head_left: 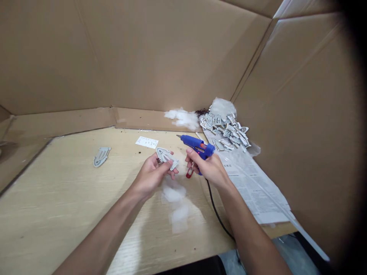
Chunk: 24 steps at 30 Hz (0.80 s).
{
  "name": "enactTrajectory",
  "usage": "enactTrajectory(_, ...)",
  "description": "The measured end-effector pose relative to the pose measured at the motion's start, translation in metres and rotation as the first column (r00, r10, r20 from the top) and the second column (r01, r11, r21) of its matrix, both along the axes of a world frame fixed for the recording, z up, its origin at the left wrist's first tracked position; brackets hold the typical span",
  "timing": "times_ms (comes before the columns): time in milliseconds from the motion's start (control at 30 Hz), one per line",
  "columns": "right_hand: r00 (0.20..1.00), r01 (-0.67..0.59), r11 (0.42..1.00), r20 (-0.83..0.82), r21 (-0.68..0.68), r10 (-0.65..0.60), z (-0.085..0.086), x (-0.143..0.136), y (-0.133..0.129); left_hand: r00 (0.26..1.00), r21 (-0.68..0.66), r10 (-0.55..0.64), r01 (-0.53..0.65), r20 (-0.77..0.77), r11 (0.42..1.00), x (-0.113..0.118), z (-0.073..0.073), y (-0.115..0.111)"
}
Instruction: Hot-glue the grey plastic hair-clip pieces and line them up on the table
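Note:
Near the middle of the head view, my left hand [153, 172] pinches a flat grey-white cut-out piece [165, 155] between thumb and fingers. My right hand [207, 164] is wrapped round a blue glue gun [196, 143], whose nozzle points to the upper left, above the piece and apart from it. A small red-ended object [189, 172] hangs beneath the fingers of my right hand. A similar grey piece [102, 156] lies alone on the table to the left. White fluffy wadding [173, 192] rests below my hands.
A pile of grey-white pieces [226, 130] sits at the back right, by printed paper [255, 187]. More white wadding [183, 117] and a small white label [146, 142] lie at the back. A black cable [213, 204] trails frontward. Cardboard walls [160, 53] enclose the table [57, 214].

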State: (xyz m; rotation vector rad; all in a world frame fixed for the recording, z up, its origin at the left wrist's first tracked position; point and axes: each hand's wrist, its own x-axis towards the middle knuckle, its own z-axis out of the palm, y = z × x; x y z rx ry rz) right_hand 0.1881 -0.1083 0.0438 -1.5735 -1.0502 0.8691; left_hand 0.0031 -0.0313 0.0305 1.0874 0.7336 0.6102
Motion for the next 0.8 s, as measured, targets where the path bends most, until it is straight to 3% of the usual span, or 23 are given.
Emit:
enactTrajectory(267, 0.940, -0.278, 0.956, -0.181, 0.094, 0.291, 0.003, 0.020, -0.008, 1.000, 0.013, 0.016, -0.017, 0.025, 1.000, -0.009, 0.016, 0.001)
enactTrajectory(533, 0.892, -0.296, 0.952, -0.333, 0.081, 0.306, 0.005, 0.013, -0.010, 0.990, 0.013, -0.070, 0.068, 0.122, 0.998, -0.013, 0.018, -0.002)
enactTrajectory(800, 0.895, -0.316, 0.946, -0.309, 0.065, 0.320, 0.003, 0.012, -0.010, 0.981, -0.010, -0.093, 0.096, 0.171, 0.995, -0.015, 0.018, -0.003)
